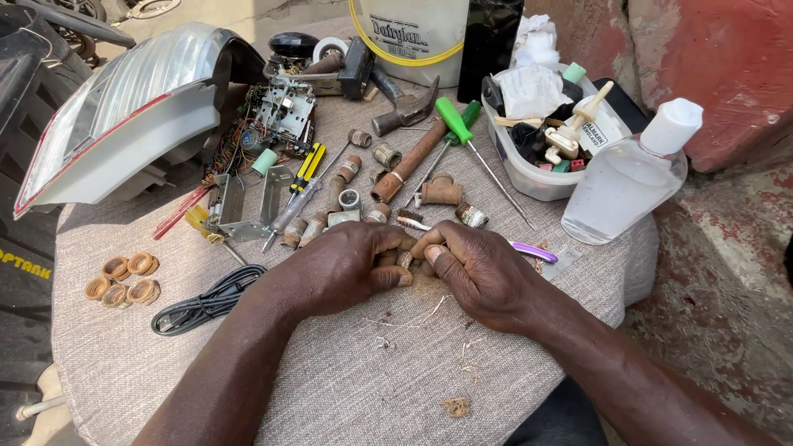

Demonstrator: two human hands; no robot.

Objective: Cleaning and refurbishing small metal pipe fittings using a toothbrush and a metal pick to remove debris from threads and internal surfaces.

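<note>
On a cloth-covered table (347, 388), both hands, left (343, 268) and right (479, 272), clenched one rusty fitting (405, 260), more fittings (347, 198) at twelve o'clock.

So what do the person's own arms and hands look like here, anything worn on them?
Both forearms are bare right to the bottom edge of the picture, with no sleeves in view. The left hand and right hand wear no gloves, and no rings, watch or bands show. The fingernails are short, and the thumbnails look pale.
</note>
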